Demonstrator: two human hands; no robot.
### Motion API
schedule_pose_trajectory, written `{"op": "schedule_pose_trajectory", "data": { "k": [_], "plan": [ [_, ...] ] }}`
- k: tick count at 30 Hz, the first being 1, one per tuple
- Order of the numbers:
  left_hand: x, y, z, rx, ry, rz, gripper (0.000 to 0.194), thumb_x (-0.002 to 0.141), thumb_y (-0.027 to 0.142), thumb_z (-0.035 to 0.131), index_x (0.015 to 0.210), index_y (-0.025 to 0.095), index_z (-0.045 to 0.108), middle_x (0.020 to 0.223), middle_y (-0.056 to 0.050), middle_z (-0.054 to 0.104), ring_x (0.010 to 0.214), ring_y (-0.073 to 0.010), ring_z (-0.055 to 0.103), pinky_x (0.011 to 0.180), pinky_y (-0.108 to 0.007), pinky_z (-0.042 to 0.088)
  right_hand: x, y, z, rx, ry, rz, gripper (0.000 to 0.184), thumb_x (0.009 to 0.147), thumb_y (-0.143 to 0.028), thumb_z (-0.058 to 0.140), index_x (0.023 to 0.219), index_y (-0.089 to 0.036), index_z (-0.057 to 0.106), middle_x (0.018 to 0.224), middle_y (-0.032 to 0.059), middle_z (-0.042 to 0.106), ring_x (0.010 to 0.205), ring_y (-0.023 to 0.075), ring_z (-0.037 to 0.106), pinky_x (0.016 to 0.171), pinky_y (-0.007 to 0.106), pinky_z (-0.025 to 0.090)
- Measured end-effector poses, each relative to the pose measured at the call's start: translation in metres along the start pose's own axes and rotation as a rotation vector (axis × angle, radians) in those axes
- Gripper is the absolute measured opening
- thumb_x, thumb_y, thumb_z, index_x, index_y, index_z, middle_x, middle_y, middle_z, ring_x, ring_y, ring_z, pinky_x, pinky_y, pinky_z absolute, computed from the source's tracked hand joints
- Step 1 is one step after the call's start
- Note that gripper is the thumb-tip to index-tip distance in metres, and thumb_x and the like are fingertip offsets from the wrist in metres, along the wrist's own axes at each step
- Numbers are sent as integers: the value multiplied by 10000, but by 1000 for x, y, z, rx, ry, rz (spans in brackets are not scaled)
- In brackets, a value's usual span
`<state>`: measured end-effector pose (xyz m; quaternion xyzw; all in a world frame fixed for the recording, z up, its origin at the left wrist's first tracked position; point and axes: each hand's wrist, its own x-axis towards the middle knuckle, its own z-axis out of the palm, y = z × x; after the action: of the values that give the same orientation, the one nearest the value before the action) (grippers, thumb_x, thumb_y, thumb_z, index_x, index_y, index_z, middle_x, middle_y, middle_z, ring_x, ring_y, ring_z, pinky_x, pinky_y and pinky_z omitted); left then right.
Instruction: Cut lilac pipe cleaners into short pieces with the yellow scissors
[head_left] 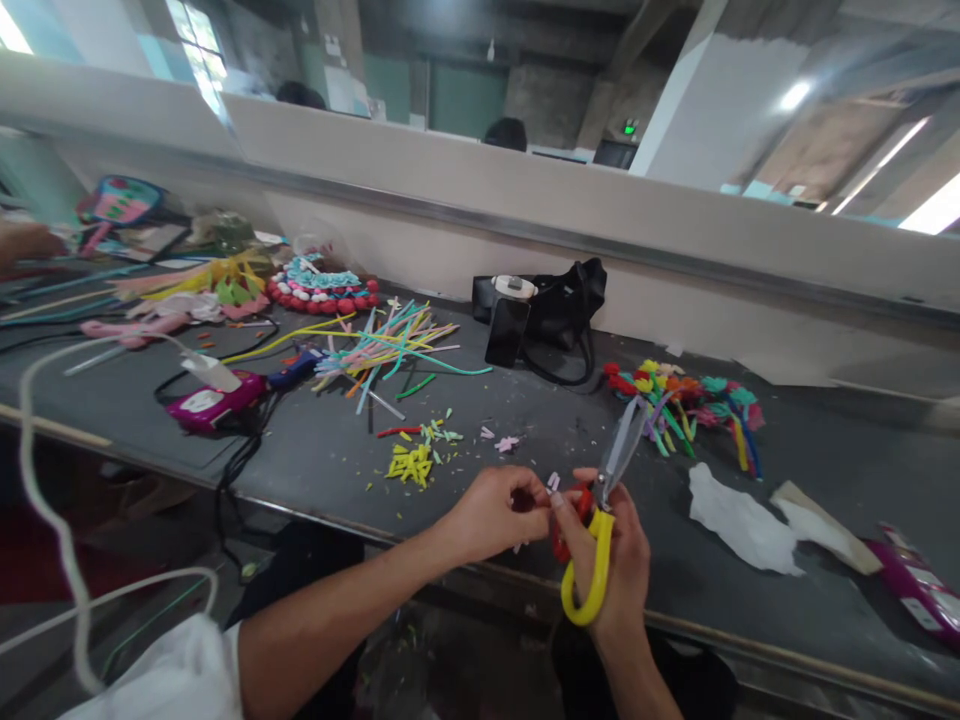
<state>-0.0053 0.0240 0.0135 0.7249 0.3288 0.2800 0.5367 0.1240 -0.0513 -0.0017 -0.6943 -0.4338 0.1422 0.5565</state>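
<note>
My right hand (626, 550) is closed around a pair of scissors (619, 450) with one yellow and one red handle, the blades pointing up and away. Thumb and index finger of my left hand (499, 515) are pinched together, meeting my right thumb. What the pinch holds is too small to make out; a small pale pink piece (553, 482) shows just beyond the fingertips. Ahead lie more pink cut pieces (508, 443), a heap of yellow cut pieces (410, 464) and pale green bits (442, 432). A loose bundle of coloured fuzzy stems (397, 340) rests behind them.
A black bag (570, 300) stands by the wall, a phone (508, 332) leaning against it. Coloured fuzzy flowers (686, 400), white paper (742, 520) and a purple device (919, 585) lie right. A purple glue gun (217, 400) with cords lies left; another person's hand (26, 245) shows far left.
</note>
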Motion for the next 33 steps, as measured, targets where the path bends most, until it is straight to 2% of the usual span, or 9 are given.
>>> {"op": "schedule_pose_trajectory", "data": {
  "k": [4,7,10,12,15,20,28,33],
  "plan": [
    [0,-1,3,-89,-14,-37,66,667,206,612,690,145,625,567,33,567,529,-94,479,524,-205,349,0,-4,-1,-15,21,-8,382,766,-426,668,1057,-190,597,779,7,669,633,146,634,636,246,492],
    [2,-1,1,-349,12,-101,81,647,216,653,651,140,623,572,36,551,541,-85,454,541,-208,337,-2,-9,-3,-82,-1,-26,376,788,-465,638,1046,-193,608,796,17,672,649,155,640,634,247,494],
    [5,2,-5,-629,100,-130,108,635,225,703,669,139,647,602,32,561,571,-79,456,580,-211,341,-7,-11,-4,-174,-64,-121,347,842,-486,564,1025,-197,622,866,31,674,715,161,646,666,243,494],
    [7,3,-10,-771,147,-128,113,635,216,722,694,144,658,619,30,567,578,-76,459,590,-213,340,-13,-9,-4,-230,-132,-185,314,871,-480,530,987,-203,623,836,13,665,688,145,629,650,224,481],
    [9,2,-15,-908,161,-94,95,640,184,727,700,147,662,638,24,573,610,-80,484,641,-223,361,-23,-1,-4,-300,-216,-207,280,883,-474,532,955,-215,608,773,-14,652,634,131,606,611,208,464],
    [8,2,-14,-968,168,-49,92,645,168,733,700,143,664,643,14,589,626,-87,511,669,-231,374,-33,10,-4,-317,-248,-222,308,883,-478,542,1021,-207,596,837,13,679,695,150,637,665,228,480],
    [7,6,-12,-1007,140,-61,96,638,141,721,702,143,649,640,12,602,609,-88,527,648,-231,390,-37,16,-6,-323,-244,-254,293,880,-446,562,1026,-197,611,795,10,689,627,140,635,575,207,464],
    [6,5,-12,-1005,135,-70,107,641,155,728,706,144,644,641,11,606,614,-92,539,650,-231,398,-38,16,-5,-305,-247,-257,274,885,-446,561,989,-199,613,732,-9,669,589,125,614,569,193,458]
  ]
}}
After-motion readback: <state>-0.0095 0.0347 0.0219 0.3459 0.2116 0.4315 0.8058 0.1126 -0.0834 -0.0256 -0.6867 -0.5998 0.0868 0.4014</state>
